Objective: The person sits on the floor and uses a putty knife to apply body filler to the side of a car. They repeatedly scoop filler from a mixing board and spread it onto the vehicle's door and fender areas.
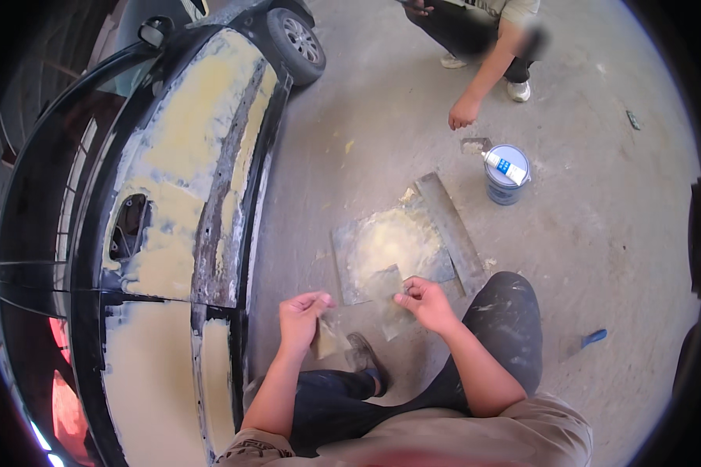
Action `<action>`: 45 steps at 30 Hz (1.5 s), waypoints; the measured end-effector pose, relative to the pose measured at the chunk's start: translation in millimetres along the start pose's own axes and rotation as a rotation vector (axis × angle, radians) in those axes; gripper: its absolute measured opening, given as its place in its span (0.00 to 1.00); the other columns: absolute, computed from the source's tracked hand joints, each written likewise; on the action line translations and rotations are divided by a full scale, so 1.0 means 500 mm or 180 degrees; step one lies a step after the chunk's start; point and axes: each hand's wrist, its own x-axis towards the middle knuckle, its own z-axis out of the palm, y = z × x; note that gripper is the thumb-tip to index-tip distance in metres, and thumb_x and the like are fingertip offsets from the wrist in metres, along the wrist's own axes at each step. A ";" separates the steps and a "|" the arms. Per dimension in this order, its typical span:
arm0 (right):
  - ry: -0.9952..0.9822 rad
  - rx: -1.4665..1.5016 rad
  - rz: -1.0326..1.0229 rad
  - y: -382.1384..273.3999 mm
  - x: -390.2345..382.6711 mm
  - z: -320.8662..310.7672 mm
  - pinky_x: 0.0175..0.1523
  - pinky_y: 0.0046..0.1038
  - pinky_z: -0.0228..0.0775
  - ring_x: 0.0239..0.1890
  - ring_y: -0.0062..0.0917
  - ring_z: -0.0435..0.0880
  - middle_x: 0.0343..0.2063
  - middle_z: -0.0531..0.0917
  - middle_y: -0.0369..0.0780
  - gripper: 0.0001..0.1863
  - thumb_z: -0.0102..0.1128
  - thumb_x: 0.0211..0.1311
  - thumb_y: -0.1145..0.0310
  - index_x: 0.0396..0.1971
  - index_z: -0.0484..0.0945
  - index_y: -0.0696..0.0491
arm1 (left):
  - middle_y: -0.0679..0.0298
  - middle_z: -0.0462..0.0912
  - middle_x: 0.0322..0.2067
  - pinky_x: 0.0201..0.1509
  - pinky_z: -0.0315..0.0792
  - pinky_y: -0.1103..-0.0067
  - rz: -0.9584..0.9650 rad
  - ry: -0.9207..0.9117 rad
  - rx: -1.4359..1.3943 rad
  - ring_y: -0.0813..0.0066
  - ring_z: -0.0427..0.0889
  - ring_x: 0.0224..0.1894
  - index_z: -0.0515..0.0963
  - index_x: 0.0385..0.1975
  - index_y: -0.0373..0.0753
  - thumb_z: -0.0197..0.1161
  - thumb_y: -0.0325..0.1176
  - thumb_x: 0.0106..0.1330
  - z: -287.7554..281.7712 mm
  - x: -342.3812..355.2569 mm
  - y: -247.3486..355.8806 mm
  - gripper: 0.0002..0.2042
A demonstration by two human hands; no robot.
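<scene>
Each of my hands pinches a thin, flexible-looking sheet smeared with pale dust or paste; its exact kind cannot be made out. My left hand (304, 317) is closed on the upper edge of a small tan piece (332, 339), which hangs down by my shoe. My right hand (430, 302) grips the side edge of a greyish rectangular sheet (386, 292) between thumb and fingers. Just beyond my hands lies a flat grey board (341, 253) on the floor. Pale yellow filler powder or paste (393, 237) covers its middle, and the right sheet partly overlaps it in view.
Left stands a dark car whose door panels (167, 140) carry patchy yellow filler. Beside the board is a long grey strip (452, 233). Further right stand a can (508, 187) with a tube (506, 166) on top, a flat scraper (475, 145), a blue-handled tool (593, 338) and a crouching person (475, 86).
</scene>
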 end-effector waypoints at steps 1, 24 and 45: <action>0.0197 -0.0359 -0.0003 -0.006 0.003 -0.008 0.39 0.28 0.73 0.29 0.25 0.81 0.28 0.86 0.41 0.24 0.67 0.62 0.71 0.58 0.75 0.54 | 0.60 0.88 0.28 0.34 0.72 0.85 0.0047 -0.0200 0.0174 0.82 0.78 0.24 0.83 0.28 0.31 0.66 0.38 0.70 0.003 -0.003 -0.003 0.14; -0.0884 -0.0227 -0.0646 -0.217 -0.075 0.066 0.46 0.25 0.71 0.34 0.22 0.79 0.30 0.83 0.38 0.36 0.55 0.73 0.68 0.76 0.51 0.46 | 0.75 0.76 0.21 0.27 0.63 0.83 -0.0175 -0.1174 0.0057 0.88 0.68 0.24 0.83 0.31 0.33 0.63 0.45 0.72 -0.016 -0.078 0.065 0.19; 0.0552 -0.3899 -0.0065 0.041 -0.166 -0.293 0.76 0.46 0.47 0.74 0.52 0.54 0.71 0.62 0.52 0.41 0.50 0.66 0.35 0.68 0.68 0.52 | 0.77 0.67 0.16 0.24 0.58 0.82 -0.0015 -0.1211 -0.0107 0.89 0.61 0.22 0.73 0.19 0.38 0.62 0.46 0.73 -0.017 -0.086 0.072 0.22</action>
